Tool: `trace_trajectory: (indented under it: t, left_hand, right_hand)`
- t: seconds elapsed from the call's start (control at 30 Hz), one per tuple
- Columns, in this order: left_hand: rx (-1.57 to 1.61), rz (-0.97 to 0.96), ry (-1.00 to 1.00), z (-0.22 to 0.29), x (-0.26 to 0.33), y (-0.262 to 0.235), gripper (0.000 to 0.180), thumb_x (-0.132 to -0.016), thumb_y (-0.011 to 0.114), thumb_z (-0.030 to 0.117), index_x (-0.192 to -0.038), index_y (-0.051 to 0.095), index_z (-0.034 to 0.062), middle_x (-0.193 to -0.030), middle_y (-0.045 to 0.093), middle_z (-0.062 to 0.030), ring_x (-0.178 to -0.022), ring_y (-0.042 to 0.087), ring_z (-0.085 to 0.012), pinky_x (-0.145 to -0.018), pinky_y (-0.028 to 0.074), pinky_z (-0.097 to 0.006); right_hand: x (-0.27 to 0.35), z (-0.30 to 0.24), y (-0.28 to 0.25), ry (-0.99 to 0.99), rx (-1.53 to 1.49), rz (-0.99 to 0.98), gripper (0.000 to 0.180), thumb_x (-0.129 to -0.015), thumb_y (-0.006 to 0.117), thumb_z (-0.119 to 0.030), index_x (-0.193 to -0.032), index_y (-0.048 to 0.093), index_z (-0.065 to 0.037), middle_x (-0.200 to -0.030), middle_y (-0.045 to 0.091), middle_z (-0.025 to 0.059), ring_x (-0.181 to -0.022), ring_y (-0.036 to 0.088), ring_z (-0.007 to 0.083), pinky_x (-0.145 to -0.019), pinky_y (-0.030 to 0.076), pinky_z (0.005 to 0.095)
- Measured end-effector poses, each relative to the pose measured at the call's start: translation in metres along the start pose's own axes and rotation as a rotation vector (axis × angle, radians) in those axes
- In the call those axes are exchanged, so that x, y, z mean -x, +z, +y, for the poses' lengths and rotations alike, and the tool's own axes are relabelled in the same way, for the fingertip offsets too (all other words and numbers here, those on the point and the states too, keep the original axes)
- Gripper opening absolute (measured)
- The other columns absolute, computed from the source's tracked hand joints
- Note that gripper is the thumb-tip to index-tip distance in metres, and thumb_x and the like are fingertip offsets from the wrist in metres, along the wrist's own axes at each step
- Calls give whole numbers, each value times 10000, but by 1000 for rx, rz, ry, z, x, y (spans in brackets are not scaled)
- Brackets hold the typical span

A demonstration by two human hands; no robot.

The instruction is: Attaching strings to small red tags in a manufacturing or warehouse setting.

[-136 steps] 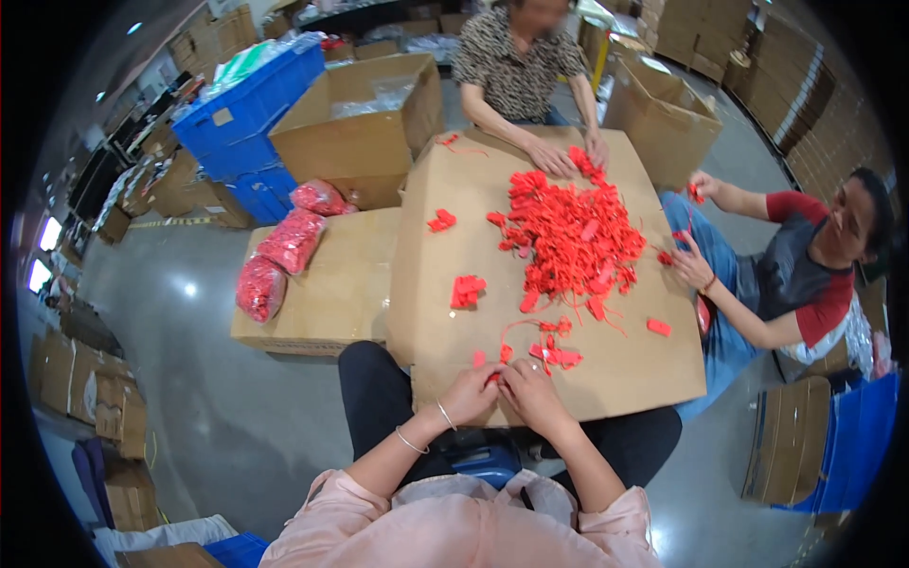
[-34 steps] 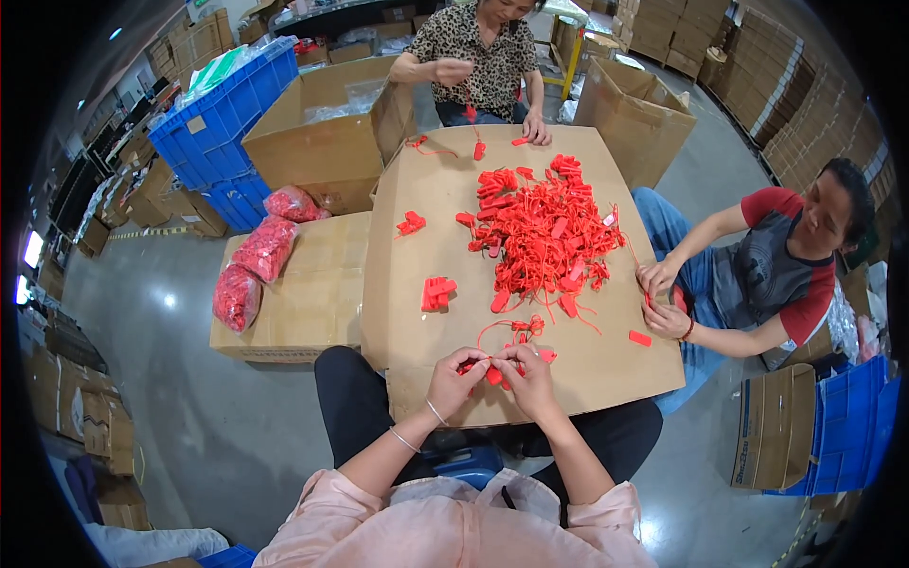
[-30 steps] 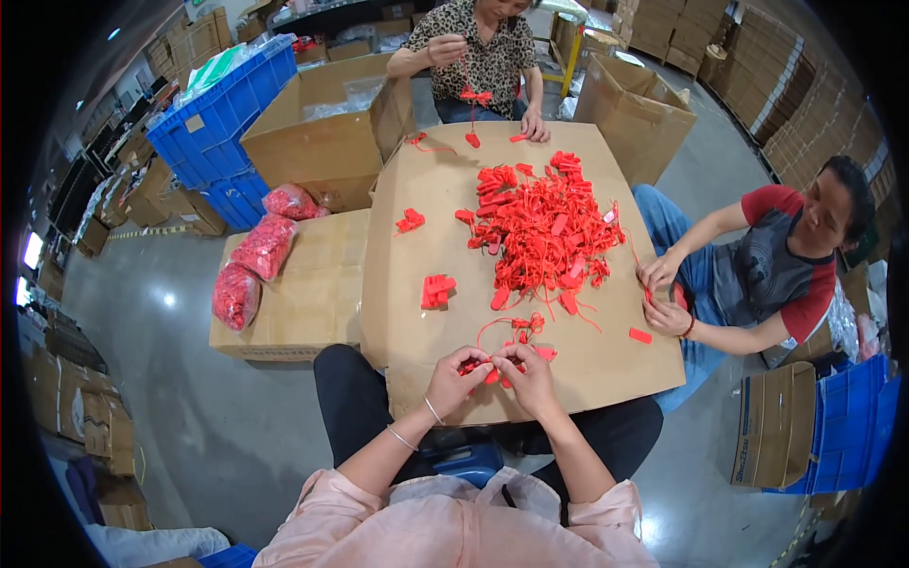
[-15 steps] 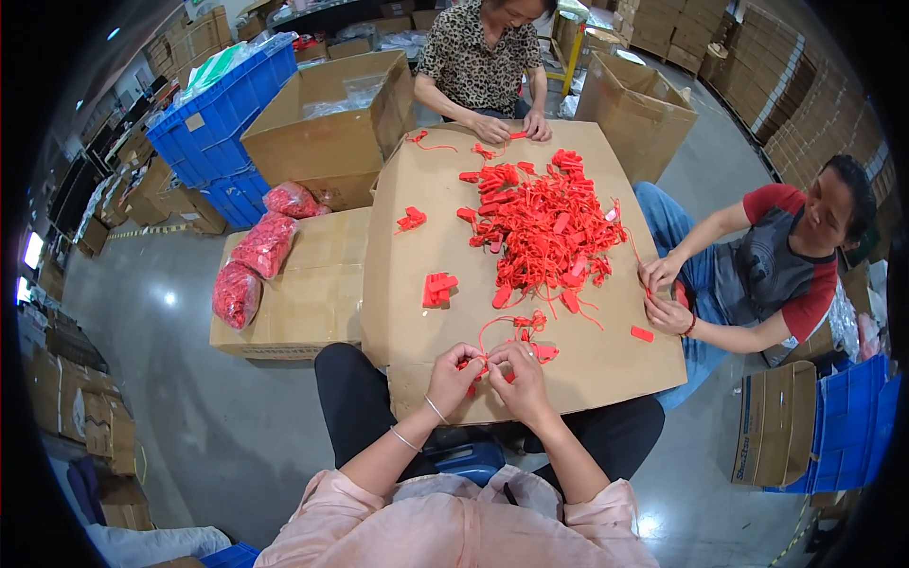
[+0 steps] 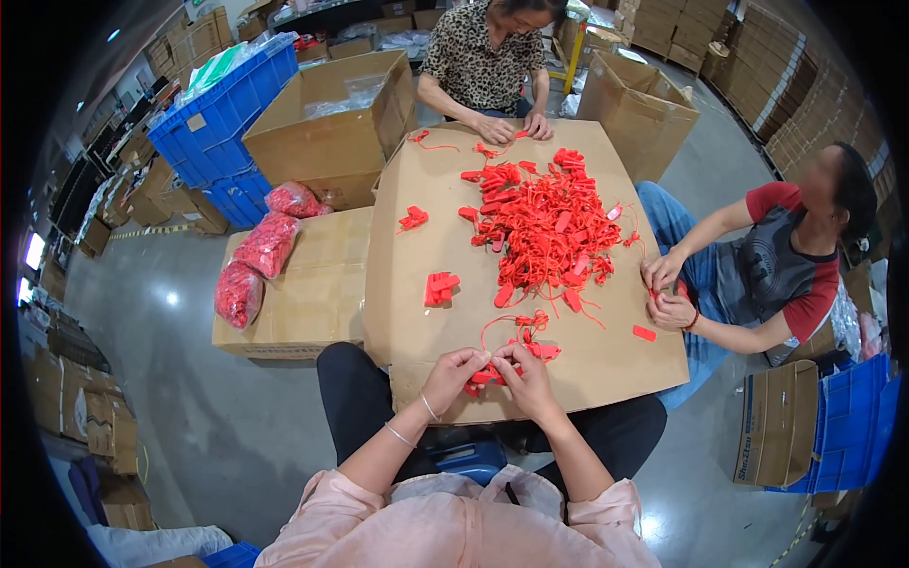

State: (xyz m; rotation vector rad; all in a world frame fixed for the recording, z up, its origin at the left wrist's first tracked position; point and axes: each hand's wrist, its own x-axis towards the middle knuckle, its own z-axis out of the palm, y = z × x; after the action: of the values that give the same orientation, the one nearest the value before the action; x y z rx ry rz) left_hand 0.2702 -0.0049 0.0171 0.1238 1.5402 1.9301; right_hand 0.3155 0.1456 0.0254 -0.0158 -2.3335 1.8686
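Head view: left hand and right hand pinch red tags. Cord looping on the far side could snag — tangling.

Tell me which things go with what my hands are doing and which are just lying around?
Seem to belong:
- left hand and right hand, pinching a red piece
- big red pile
- small red stack
- cardboard tabletop
- bags of red things, perhaps

Probably just lying around:
- blue crates
- tall open box
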Motion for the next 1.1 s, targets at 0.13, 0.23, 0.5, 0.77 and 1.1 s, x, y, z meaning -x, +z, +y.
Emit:
trace_trajectory:
  t: [0.13, 0.23, 0.5, 0.77, 1.1]
  left_hand:
    - [-70, -121, -63, -6, 2, 1, 196, -876, 538, 240, -839, 597, 57, -655, 542, 33, -554, 508, -42, -514, 411, -177]
    - [-81, -187, -80, -7, 1, 4, 191, -876, 526, 229, -827, 598, 58, -645, 539, 30, -520, 499, -43, -491, 400, -173]
    - [10, 118, 100, -14, -7, -7, 173, -859, 500, 134, -810, 617, 16, -626, 547, 0, -494, 491, -58, -467, 392, -184]
    - [138, -20, -102, -4, -7, -28, 179, -872, 526, 167, -918, 598, 9, -694, 586, -38, -592, 543, -90, -549, 461, -218]
    - [280, 1, -145, -5, -1, -2, 163, -843, 583, 137, -976, 574, 42, -846, 624, -62, -622, 556, -106, -598, 477, -230]
  right_hand:
    - [1, 15, 3, 117, -262, -15, 65, -878, 514, -82, -890, 539, -23, -734, 510, -17, -630, 466, 39, -565, 384, 184]
    - [1, 22, 4, 150, -302, -14, 73, -891, 497, -91, -899, 529, -25, -729, 496, -27, -615, 450, 35, -552, 372, 179]
    - [9, 18, 0, 240, -574, -105, 77, -832, 579, -42, -904, 580, -13, -747, 572, 6, -685, 544, 56, -607, 446, 192]
    - [11, 6, -24, -48, 45, -160, 89, -783, 612, -24, -862, 586, 6, -816, 574, 68, -691, 566, 146, -612, 457, 247]
    - [12, 22, 9, -68, 41, 352, 96, -813, 590, -29, -906, 591, -7, -784, 547, 41, -682, 537, 87, -598, 447, 213]
